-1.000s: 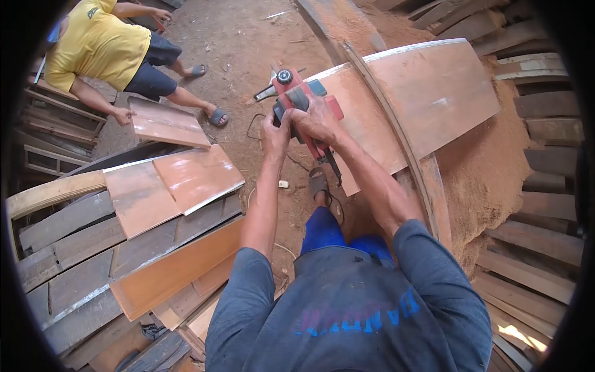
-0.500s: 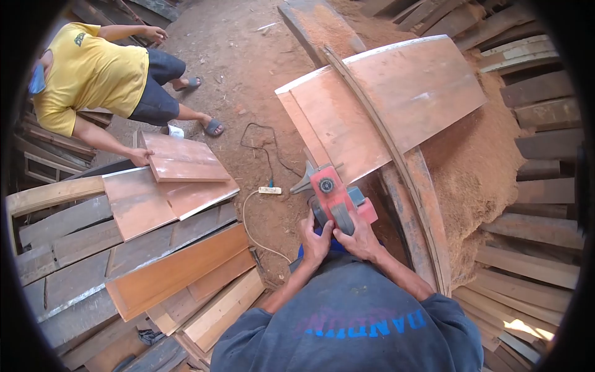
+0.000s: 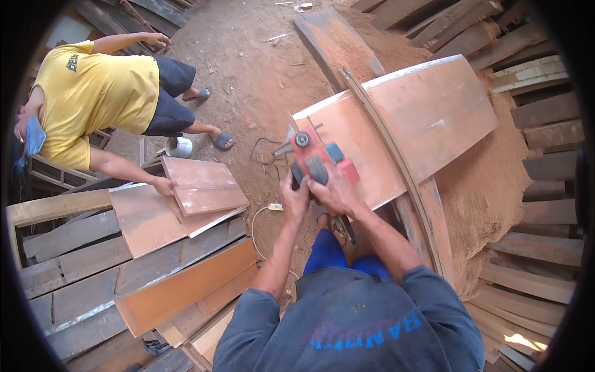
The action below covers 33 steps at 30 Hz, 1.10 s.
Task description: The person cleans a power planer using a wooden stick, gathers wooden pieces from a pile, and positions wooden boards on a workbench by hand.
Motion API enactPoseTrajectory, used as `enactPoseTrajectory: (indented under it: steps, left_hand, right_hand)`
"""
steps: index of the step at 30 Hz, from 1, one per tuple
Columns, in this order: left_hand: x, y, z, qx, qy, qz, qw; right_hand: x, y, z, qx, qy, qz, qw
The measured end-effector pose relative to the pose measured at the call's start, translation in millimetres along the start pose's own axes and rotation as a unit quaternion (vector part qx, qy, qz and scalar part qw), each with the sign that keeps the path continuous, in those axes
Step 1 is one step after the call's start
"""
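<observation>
Holding the red power tool point(image 3: 319, 150), which I am taking for a planer, I am gripping it with both hands above the near end of the wide panel point(image 3: 434, 105). My left hand point(image 3: 296, 199) is closing around its black front part, while my right hand point(image 3: 338, 189) is wrapping its grey grip. I am not able to tell whether its base is touching the wood.

The panel is resting across a beam point(image 3: 334, 51), with a long curved strip point(image 3: 389, 137) lying over it. Reddish sawdust point(image 3: 480, 180) is heaping beside the panel's far side and dusting the beam, so I am judging that plenty of cutting is already done here. The panel's faces are looking fairly flat, but pale and darker patches are showing, and I am not able to judge how much smoothing is left.

To my left, a co-worker's hand point(image 3: 164, 186) is gripping a board point(image 3: 211, 186) over other panels point(image 3: 145, 220); their finish is looking uneven too, with whitish marks showing on the held board. A dark cord point(image 3: 255, 147) is looping over the ground near a small socket block point(image 3: 275, 206), and I am not making out whether the tool is running.
</observation>
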State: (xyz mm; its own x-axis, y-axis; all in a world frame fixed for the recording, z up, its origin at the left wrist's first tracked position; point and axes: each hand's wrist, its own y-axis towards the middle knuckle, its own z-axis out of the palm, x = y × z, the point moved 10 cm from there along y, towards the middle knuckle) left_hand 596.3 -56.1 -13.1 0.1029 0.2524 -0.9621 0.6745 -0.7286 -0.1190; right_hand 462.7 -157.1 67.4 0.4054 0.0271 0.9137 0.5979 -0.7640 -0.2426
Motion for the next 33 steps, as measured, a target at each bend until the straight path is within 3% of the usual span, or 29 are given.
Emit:
enactPoseTrajectory:
  steps: [2,4,6,8,15,20,23,25,26,30,33]
  left_hand:
    - [9.1,53.1,-0.4,0.021,-0.043,-0.032,0.998]
    - [16.8,103.2,-7.1,0.003,-0.063,0.024,0.998]
    - [4.7,131.8,-12.1,0.018,-0.074,-0.016,0.997]
    - [9.3,145.2,-11.7,0.007,-0.120,-0.023,0.992]
    - [-34.8,44.6,-4.1,0.029,-0.042,-0.004,0.999]
    - [-4.2,-75.6,11.5,0.060,-0.064,-0.051,0.995]
    - [24.5,-159.2,24.6,0.078,-0.105,-0.068,0.989]
    - [24.0,-206.2,24.9,0.091,0.006,-0.062,0.994]
    - [31.6,-220.0,30.9,0.114,-0.035,-0.100,0.988]
    - [42.0,-187.7,29.0,0.092,-0.064,-0.114,0.987]
    - [29.8,-133.6,25.5,0.068,-0.158,-0.102,0.980]
  right_hand:
    - [8.1,49.3,5.7,0.001,0.045,-0.017,0.999]
    - [26.4,92.5,6.0,-0.019,0.018,-0.069,0.997]
    - [23.6,132.3,14.7,-0.034,-0.054,-0.091,0.994]
    - [45.7,131.9,6.0,-0.036,-0.033,-0.081,0.996]
    - [7.6,48.3,4.4,-0.006,0.006,-0.007,1.000]
    - [-17.3,-75.1,-8.1,-0.026,-0.019,-0.038,0.999]
    - [-40.2,-157.3,-12.5,-0.016,0.012,-0.018,1.000]
    - [-53.8,-196.0,-16.9,-0.008,0.021,0.018,1.000]
    - [-65.4,-208.5,-16.1,0.006,0.015,0.045,0.999]
    - [-60.0,-179.1,-10.9,0.009,-0.005,0.055,0.998]
    - [-47.0,-129.6,-7.2,0.006,-0.010,0.038,0.999]
